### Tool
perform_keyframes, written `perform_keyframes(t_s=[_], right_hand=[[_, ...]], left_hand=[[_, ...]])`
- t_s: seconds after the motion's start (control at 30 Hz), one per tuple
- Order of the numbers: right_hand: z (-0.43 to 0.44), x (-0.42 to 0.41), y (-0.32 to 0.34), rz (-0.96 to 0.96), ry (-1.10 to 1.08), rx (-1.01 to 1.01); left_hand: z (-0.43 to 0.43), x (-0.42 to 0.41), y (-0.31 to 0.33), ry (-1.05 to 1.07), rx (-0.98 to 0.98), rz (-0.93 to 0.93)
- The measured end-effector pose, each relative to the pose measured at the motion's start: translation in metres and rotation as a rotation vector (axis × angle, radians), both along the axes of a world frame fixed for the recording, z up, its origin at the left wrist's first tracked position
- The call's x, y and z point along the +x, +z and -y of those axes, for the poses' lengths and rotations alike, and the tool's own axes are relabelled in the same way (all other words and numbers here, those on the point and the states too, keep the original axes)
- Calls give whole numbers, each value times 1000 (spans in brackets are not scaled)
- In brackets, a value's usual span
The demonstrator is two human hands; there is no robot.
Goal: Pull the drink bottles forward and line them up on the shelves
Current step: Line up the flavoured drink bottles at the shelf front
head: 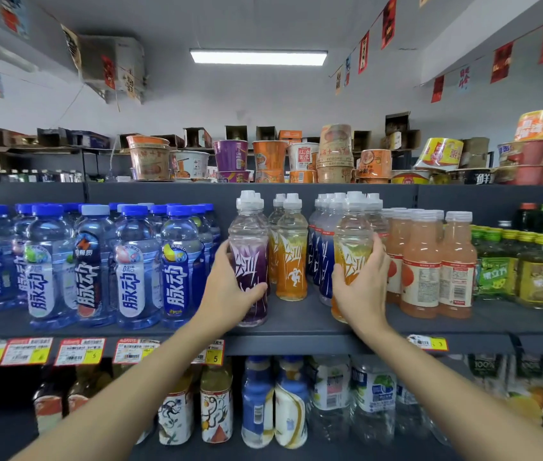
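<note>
On the dark grey middle shelf (300, 322), my left hand (230, 287) grips a purple-label drink bottle (251, 241) that stands upright near the front edge. My right hand (361, 287) grips an orange-label bottle (352, 234), also upright near the front. Between them, set further back, stands another orange bottle (291, 254). Several blue-label bottles (321, 247) of the same kind stand behind my right hand's bottle.
Blue-capped water bottles (90, 264) fill the shelf's left part. Pink juice bottles (430, 264) and green bottles (523, 271) stand to the right. Instant noodle cups (270, 159) crowd the top shelf. More bottles (273, 404) stand on the lower shelf, under price tags (79, 351).
</note>
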State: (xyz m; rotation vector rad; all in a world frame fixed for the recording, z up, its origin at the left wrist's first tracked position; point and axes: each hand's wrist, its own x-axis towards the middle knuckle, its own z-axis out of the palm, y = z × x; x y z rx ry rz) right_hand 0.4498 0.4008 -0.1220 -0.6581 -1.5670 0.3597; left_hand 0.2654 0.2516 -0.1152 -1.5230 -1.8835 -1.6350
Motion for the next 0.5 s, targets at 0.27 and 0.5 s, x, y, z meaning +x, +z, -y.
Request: perform_keyframes(t_s=[0.27,0.5], right_hand=[[17,-34,-4,48,93,17],[33,-51,-2,53,186,17]], left_hand=[[-4,2,-14,47,40,3],[-1,1,-17,43,35,7]])
